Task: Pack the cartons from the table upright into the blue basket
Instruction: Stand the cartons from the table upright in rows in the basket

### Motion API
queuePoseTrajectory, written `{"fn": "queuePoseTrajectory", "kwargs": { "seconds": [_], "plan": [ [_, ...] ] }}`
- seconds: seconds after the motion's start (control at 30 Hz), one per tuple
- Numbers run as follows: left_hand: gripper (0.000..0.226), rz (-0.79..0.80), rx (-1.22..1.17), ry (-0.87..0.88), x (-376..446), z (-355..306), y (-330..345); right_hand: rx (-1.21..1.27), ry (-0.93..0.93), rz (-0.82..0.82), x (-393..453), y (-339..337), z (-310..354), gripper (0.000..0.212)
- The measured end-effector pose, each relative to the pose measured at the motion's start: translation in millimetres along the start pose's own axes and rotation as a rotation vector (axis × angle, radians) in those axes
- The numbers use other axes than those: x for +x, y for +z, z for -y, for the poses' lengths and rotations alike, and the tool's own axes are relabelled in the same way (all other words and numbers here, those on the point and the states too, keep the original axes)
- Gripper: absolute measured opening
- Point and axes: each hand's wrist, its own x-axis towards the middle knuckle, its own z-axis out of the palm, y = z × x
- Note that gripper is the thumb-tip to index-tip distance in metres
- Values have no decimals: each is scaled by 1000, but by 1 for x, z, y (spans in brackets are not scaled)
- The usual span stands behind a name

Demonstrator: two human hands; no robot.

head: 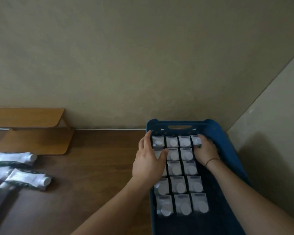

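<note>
On the dark wooden desk (92, 167), upright white cartons (178, 184) fill the blue plastic basket (227, 150); left hand (148, 160) rests flat on them, right hand (204, 150) grips the far-right carton (196, 140).

Count from my remote seat, head view only.

Blue basket (227, 138): one.

Cartons standing upright in the basket (178, 184): I count sixteen cap-tops showing. Far row has four across; the four rows nearer me have three each. Two on the left column are partly covered by the left hand (148, 165), so that column's count is less sure.

Cartons lying flat on the table (95, 167), left side (29, 178): at least three clear, with more cut off at the frame edge; I cannot give a full number.

Hands: two, left and right hand (205, 150).

Wooden shelf pieces (32, 129) at the wall: two boards.
</note>
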Motion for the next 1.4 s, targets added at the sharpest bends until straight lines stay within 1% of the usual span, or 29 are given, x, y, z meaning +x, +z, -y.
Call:
{"fn": "queuePoseTrajectory", "kwargs": {
  "seconds": [0.07,0.1,0.17,0.2,0.23,0.3,0.33,0.43,0.47,0.53,0.57,0.63,0.7,0.77,0.8,0.83,0.9,0.93,1.03,1.1,1.13,1.17,1.23,1.33,1.4],
  "plan": [
    [74,15,-105,-8,-2,0,-2,-91,-31,-28,-3,-6,9,52],
    [70,39,-233,-20,-3,3,-5,-160,-39,-55,-7,-10,15,52],
    [62,106,-546,-58,-8,16,-16,-283,-74,-166,-17,-16,31,43],
    [59,119,-620,-76,-10,28,-24,-318,-116,-226,-22,-20,41,38],
    [55,105,-606,-79,-11,44,-33,-323,-176,-266,-25,-21,52,33],
    [42,35,-415,-105,-10,85,-57,-246,-310,-254,-31,-21,80,27],
    [41,9,-256,-133,-9,110,-71,-199,-391,-231,-35,-17,95,26],
    [48,-9,290,-209,-8,182,-120,-100,-668,-225,-59,3,149,22],
    [49,-36,429,-210,-11,201,-137,-81,-755,-209,-69,12,167,20],
    [55,-55,651,-185,-17,233,-172,-31,-875,-116,-89,33,203,17],
    [61,-16,740,-168,-19,246,-188,-14,-912,-48,-97,44,219,17],
    [77,142,860,-111,-18,266,-217,-47,-951,96,-109,69,248,20],
    [89,288,938,-44,-17,281,-241,-166,-959,219,-118,95,270,24],
    [94,339,1036,1,-14,295,-261,-340,-917,363,-126,120,284,31],
    [90,319,1065,22,-12,302,-269,-430,-887,446,-131,133,289,35],
    [79,274,1070,71,-10,309,-274,-502,-859,521,-136,145,293,38],
    [56,160,1058,198,-8,321,-279,-546,-787,611,-146,170,297,42],
    [53,107,1027,224,-10,321,-279,-510,-730,629,-149,180,298,43],
    [62,-131,779,282,-17,307,-263,-326,-531,670,-157,204,295,59],
    [62,-294,634,352,-21,283,-240,-215,-471,698,-161,211,291,69],
    [59,-363,577,383,-20,271,-229,-150,-466,677,-163,209,289,68],
    [57,-413,526,400,-18,259,-218,-89,-473,623,-164,204,286,65],
    [57,-478,438,426,-13,237,-200,-48,-525,458,-163,185,277,60],
    [59,-561,294,579,-10,205,-180,-79,-621,277,-158,140,254,58],
    [55,-606,121,670,-12,177,-167,-11,-655,166,-154,103,233,56]
  ]
}}
